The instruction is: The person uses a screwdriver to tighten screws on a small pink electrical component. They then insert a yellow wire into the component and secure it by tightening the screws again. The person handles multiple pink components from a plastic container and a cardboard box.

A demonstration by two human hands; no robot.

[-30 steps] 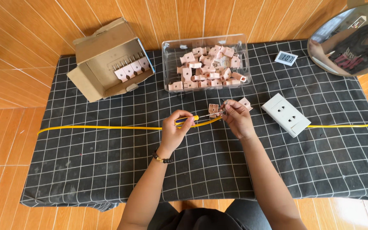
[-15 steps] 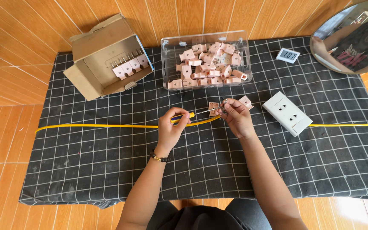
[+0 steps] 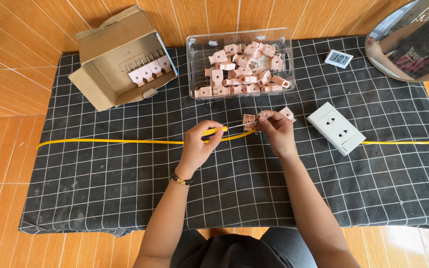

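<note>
Screwdriver (image 3: 227, 129) newly against finger-held plug (image 3: 249, 121).

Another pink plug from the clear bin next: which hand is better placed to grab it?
Probably right. The right hand sits just below the clear bin, pinching a pink plug, while the left hand grips the yellow-handled screwdriver and sits farther off.

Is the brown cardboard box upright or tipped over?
Tipped: the brown cardboard box lies on its side, its opening facing the person, with pink plugs visible inside.
</note>
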